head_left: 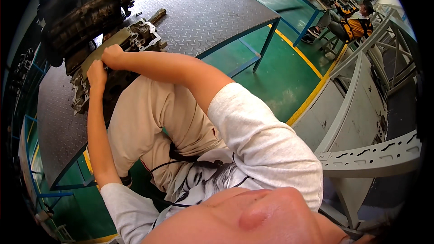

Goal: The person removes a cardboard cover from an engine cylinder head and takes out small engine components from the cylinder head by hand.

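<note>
An engine cylinder head point(77, 91), greasy and brown, lies at the near edge of a tread-plate metal table point(208, 7). At its right end shows the light edge of a flat gasket point(151, 29). My left hand point(96, 74) is closed over the near side of the cylinder head. Just right of it and slightly farther, my right hand point(113, 57) is closed too, the two fists nearly touching. Their fingers are turned away from view, so what they hold, if anything, is hidden.
A large dark engine block point(81, 13) stands close behind the cylinder head. Small bolts point(139, 14) and a short bar point(157, 16) lie on the table. A grey metal frame point(343, 108) is at my right. Farther back, a person point(357, 25) sits near another bench.
</note>
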Demonstrator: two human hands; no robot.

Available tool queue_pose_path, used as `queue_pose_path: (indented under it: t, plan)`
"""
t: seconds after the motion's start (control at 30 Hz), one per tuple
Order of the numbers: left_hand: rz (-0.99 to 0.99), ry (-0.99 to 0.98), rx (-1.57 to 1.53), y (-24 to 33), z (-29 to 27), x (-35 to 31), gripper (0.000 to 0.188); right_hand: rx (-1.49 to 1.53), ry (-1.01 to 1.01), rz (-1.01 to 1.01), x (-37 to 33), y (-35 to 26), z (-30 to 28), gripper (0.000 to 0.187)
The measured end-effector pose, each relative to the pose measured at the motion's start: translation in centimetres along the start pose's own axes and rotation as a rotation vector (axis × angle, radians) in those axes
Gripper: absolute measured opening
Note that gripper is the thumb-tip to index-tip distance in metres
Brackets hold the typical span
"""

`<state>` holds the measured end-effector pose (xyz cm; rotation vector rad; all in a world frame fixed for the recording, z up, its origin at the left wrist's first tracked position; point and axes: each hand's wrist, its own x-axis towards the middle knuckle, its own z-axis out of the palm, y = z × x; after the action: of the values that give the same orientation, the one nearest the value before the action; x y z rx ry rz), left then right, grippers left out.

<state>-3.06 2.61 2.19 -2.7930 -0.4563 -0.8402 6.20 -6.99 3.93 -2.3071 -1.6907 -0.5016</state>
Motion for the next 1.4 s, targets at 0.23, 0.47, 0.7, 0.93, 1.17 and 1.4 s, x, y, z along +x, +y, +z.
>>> queue_pose_path:
  t: [0.23,0.47,0.7,0.93,1.17,1.4]
  plan:
    - [0.034,0.06,0.013,0.9,0.0,-0.4,0.006,0.067,-0.019,0.015,-0.8,1.2,-0.1,0.015]
    - [0.006,0.073,-0.035,-0.7,-0.2,-1.4,0.012,0.09,-0.032,0.04,-0.4,-0.1,-0.3,0.017]
    - [-0.04,0.12,-0.054,0.5,-0.5,0.0,0.008,-0.03,0.029,0.062,-1.0,1.8,-0.5,0.012]
    - [-0.117,0.068,-0.142,-1.0,-0.8,-1.3,0.007,0.079,-0.002,0.047,-0.4,0.9,-1.1,0.01]
    - [-0.175,0.023,-0.118,0.3,-1.2,-1.0,0.005,0.22,-0.063,0.074,-0.6,2.4,-0.3,0.015]
    - [-0.112,0.108,-0.005,0.6,-1.3,-1.4,0.007,0.233,-0.062,0.023,-0.8,1.7,-1.1,0.014]
